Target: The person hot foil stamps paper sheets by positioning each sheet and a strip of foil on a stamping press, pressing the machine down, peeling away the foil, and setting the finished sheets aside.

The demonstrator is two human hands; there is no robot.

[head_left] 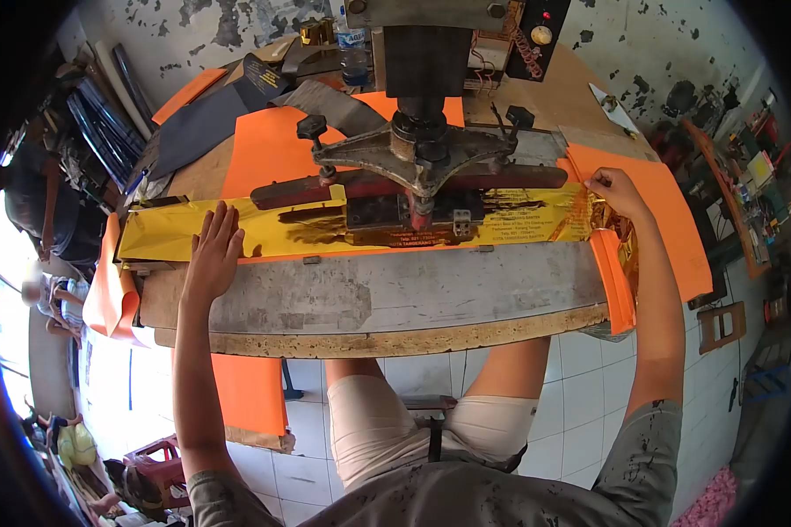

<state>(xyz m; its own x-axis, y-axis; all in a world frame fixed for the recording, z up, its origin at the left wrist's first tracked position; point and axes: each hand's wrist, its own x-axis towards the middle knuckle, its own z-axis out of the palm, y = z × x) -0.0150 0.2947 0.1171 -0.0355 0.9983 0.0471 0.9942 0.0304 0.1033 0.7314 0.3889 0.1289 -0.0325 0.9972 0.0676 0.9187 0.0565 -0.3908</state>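
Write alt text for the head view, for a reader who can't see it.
A person's left hand lies flat on a strip of gold foil while the right hand curls near its other end, the foil running beneath a metal press. Orange sheets lie behind and beside the press.

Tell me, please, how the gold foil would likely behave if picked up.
The gold foil is probably floppy, since it lies crumpled near the right hand. Its glossy sheen suggests it may be slippery.
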